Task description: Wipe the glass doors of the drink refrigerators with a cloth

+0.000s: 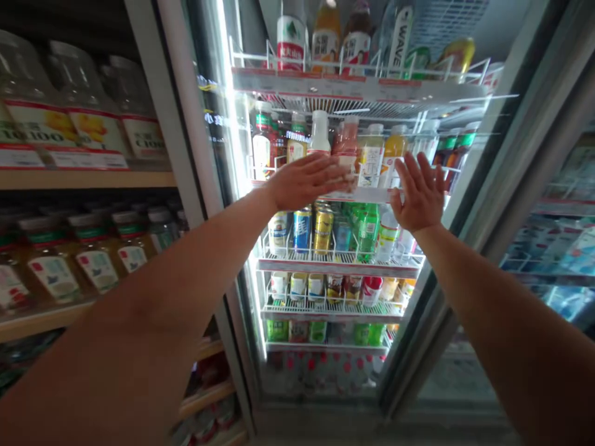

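Observation:
Both my arms reach up into a lit drinks fridge (pixel 204 124). My left hand (pixel 307 179) is stretched out flat, fingers together and pointing right, in front of the second wire shelf (pixel 367 196) and close to a pink bottle (pixel 348 144). My right hand (pixel 421 193) is open with fingers spread and raised, its palm toward the same shelf's front edge, next to a yellow-green bottle (pixel 372 162) and an orange bottle (pixel 394 148). Neither hand holds anything.
Cans (pixel 302 229) and green bottles (pixel 367 230) fill the shelf below, with more rows of drinks lower down. Tall bottles (pixel 325 34) stand on the top shelf. Wooden shelves (pixel 83 179) with jars and bottles are at the left. Another glass fridge door (pixel 553 235) is at the right.

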The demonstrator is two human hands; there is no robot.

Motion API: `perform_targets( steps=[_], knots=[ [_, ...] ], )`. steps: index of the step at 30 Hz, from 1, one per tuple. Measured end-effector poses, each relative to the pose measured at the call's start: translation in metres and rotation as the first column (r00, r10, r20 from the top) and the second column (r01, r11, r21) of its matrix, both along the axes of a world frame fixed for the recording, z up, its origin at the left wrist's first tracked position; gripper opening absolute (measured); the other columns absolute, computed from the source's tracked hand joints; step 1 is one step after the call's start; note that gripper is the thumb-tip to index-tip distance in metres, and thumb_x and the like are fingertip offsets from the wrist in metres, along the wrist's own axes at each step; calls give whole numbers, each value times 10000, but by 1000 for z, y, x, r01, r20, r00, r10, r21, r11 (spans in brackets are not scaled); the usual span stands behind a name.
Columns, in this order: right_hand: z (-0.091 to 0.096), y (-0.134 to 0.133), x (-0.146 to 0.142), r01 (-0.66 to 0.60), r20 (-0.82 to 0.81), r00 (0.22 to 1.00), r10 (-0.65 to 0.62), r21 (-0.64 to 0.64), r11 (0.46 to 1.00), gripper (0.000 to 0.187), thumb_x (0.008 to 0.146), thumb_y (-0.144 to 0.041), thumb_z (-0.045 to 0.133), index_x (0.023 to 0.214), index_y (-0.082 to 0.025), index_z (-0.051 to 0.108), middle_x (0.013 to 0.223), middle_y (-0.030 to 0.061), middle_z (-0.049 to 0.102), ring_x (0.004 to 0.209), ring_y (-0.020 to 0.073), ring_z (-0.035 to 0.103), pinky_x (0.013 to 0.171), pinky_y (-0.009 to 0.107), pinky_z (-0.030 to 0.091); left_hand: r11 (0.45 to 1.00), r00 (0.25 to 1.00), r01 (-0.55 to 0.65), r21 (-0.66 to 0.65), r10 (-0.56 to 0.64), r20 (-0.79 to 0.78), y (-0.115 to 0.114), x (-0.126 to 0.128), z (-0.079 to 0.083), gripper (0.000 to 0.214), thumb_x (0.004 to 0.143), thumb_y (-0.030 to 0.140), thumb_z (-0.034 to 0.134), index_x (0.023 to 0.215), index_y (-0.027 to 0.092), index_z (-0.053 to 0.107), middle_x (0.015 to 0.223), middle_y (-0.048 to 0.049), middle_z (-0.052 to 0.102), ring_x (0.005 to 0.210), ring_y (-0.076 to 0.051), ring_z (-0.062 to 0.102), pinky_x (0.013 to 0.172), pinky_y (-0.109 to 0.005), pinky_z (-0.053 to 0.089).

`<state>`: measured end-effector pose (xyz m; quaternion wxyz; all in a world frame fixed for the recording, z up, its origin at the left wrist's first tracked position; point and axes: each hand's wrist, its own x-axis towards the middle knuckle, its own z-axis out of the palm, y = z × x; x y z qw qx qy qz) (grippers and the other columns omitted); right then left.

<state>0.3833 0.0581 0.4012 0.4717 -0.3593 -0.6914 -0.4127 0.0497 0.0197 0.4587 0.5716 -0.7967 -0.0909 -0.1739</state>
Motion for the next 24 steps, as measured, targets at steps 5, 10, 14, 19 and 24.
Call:
perform_targets(
  steps=[5, 10, 14, 19, 24],
  knots=[
    [0, 0, 1, 16, 8, 1000, -16, 13, 1000, 647, 988, -372, 393, 1621, -253, 333, 1676, 43, 324, 1590, 277, 230, 1292, 581, 171, 998, 999, -13, -62, 15, 35, -1, 4, -17, 486, 1082, 150, 418, 1563, 213, 449, 1623, -83, 434, 1551, -269, 321, 1291, -532, 279],
    [-1, 1, 0, 14, 7, 1000, -14, 52, 999, 621, 997, -371, 393, 1604, -244, 368, 1662, 39, 351, 1579, 263, 267, 1290, 566, 202, 992, 959, -12, -129, -25, -282, -4, 5, -11, 443, 1083, 190, 451, 1503, 311, 527, 1593, 36, 486, 1513, -172, 399, 1303, -387, 307],
    [-1, -1, -2, 16, -12, 1000, -16, 27, 1000, 629, 992, -384, 393, 1608, -261, 367, 1665, 29, 344, 1585, 266, 250, 1296, 574, 178, 999, 976, -34, -33, 40, 212, -5, 4, 2, 530, 1049, 128, 431, 1564, 249, 454, 1629, -64, 430, 1551, -274, 323, 1283, -530, 296],
    [1, -5, -3, 14, -14, 1000, -14, -10, 1000, 647, 986, -369, 385, 1624, -274, 337, 1671, 28, 334, 1590, 268, 235, 1301, 575, 154, 996, 996, 33, -78, -39, -83, -2, 18, -14, 505, 1041, 152, 506, 1525, 294, 494, 1582, -19, 498, 1533, -208, 357, 1295, -450, 307],
    [1, -3, -2, 9, -11, 1000, -9, -7, 1000, 636, 990, -370, 383, 1616, -262, 347, 1668, 36, 342, 1588, 275, 237, 1299, 589, 155, 1000, 994, -11, 2, 10, 110, 0, 21, 6, 500, 1051, 153, 448, 1537, 266, 479, 1619, -38, 447, 1523, -250, 368, 1284, -512, 284]
  ],
)
